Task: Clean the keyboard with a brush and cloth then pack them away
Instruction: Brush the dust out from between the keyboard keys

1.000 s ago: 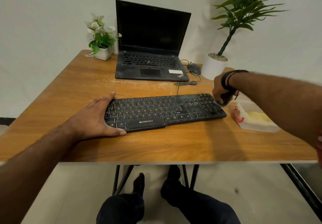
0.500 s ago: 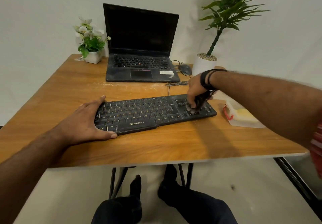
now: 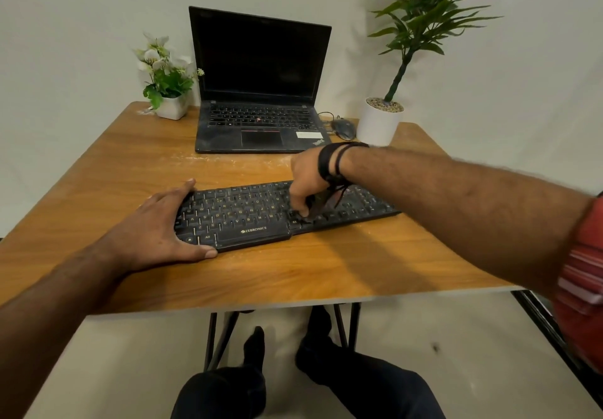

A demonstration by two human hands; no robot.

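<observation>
A black Zebronics keyboard (image 3: 248, 219) lies across the middle of the wooden table (image 3: 130, 170). My left hand (image 3: 156, 229) rests flat on its left end, thumb along the front edge. Over the keys right of the space bar, my right hand (image 3: 306, 180) grips a dark brush (image 3: 318, 205), its tip down on the keys. The cloth and its container are hidden behind my right forearm.
An open black laptop (image 3: 261, 92) stands at the back of the table, with a mouse (image 3: 342, 128) and cable beside it. A small flower pot (image 3: 169, 105) is back left, a tall potted plant (image 3: 380, 121) back right. Pale dust streaks lie before the laptop.
My right hand has carried the brush leftward along the keyboard, from its right end to the keys right of the space bar. The left hand has stayed on the left end.
</observation>
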